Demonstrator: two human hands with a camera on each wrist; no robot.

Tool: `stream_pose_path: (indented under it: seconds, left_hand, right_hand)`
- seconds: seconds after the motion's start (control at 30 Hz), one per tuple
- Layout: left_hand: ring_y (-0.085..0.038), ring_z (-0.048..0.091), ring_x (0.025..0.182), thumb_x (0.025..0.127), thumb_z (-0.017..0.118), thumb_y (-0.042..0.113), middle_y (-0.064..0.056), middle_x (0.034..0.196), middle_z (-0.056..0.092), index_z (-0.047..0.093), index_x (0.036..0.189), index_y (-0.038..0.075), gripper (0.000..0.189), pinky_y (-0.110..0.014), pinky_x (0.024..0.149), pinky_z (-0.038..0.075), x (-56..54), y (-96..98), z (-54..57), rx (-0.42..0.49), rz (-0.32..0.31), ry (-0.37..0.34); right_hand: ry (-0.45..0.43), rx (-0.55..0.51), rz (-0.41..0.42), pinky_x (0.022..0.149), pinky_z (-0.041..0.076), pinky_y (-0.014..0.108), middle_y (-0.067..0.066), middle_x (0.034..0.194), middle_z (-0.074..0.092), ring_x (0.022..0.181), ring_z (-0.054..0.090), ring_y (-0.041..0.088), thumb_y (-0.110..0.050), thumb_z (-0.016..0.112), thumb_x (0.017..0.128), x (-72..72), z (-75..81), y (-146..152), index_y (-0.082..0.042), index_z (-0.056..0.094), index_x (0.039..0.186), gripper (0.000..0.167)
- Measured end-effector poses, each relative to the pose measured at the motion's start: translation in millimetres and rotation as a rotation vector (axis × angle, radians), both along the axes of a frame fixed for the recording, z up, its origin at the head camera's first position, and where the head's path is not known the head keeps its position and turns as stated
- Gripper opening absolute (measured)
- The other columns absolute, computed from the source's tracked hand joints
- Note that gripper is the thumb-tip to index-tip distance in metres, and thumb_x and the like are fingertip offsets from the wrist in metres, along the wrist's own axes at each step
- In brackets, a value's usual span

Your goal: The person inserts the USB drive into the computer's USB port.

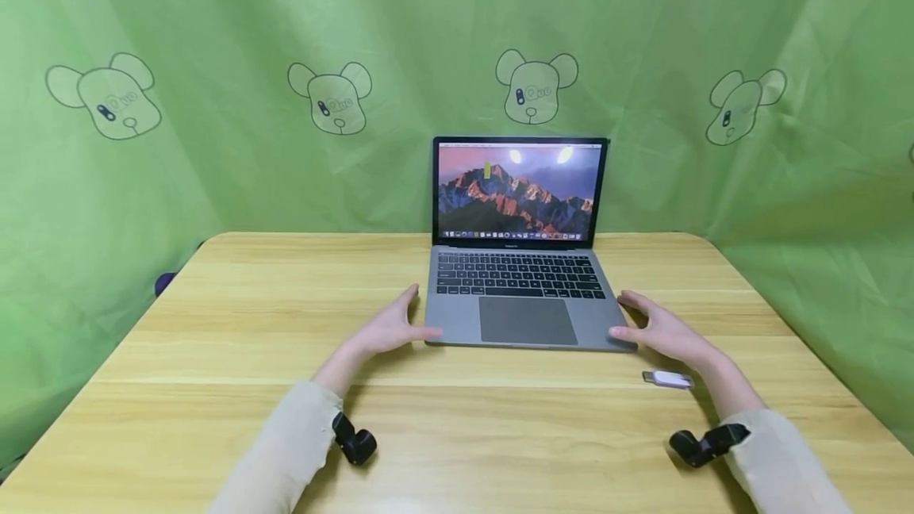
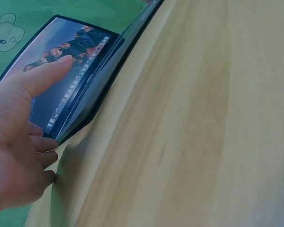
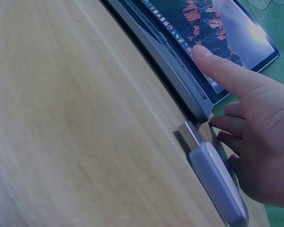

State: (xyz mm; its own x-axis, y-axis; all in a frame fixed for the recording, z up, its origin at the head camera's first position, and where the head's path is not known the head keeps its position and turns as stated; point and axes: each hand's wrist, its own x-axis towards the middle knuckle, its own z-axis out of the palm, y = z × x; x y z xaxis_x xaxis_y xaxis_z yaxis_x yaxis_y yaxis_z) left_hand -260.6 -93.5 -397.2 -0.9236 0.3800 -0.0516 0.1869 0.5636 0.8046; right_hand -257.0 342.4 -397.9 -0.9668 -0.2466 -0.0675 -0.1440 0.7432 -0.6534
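Left hand [image 1: 388, 330] and right hand [image 1: 662, 331] spread, kinda bracketing the open grey metal laptop [image 1: 524, 272], probably to steady it.

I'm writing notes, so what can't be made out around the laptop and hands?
- Laptop: key lettering too small to read, head view; left end cut off by the top edge, right wrist view.
- Screen: partly behind the left hand, left wrist view.
- USB stick: underside hidden against the table, head view.
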Motion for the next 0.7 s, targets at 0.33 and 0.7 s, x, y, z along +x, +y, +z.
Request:
stream_pose_path:
  seconds: [0.33, 0.7]
  left_hand:
    - [-0.034, 0.021, 0.136, 0.077, 0.073, 0.037, -0.022, 0.150, 0.019, 0.012, 0.146, -0.004, 0.101, -0.046, 0.110, 0.020, -1.5, 9.7, -1.5, -0.003, -0.011, -0.018]
    - [-0.032, 0.024, 0.135, 0.076, 0.075, 0.037, -0.020, 0.149, 0.023, 0.015, 0.147, -0.001, 0.100, -0.044, 0.110, 0.021, -1.2, 14.0, -3.0, 0.003, -0.014, -0.018]
  right_hand:
    - [-0.006, 0.017, 0.005, 0.104, 0.013, 0.064, 0.035, 0.145, 0.013, 0.131, 0.013, 0.051, -0.041, 0.065, 0.085, -0.5, -1.8, -1.6, 0.012, 0.011, 0.143, 0.095]
    - [-0.017, -0.006, 0.007, 0.103, 0.012, 0.065, 0.034, 0.145, 0.013, 0.131, 0.011, 0.052, -0.040, 0.065, 0.085, 1.6, 1.6, -5.2, 0.012, 0.012, 0.143, 0.093]
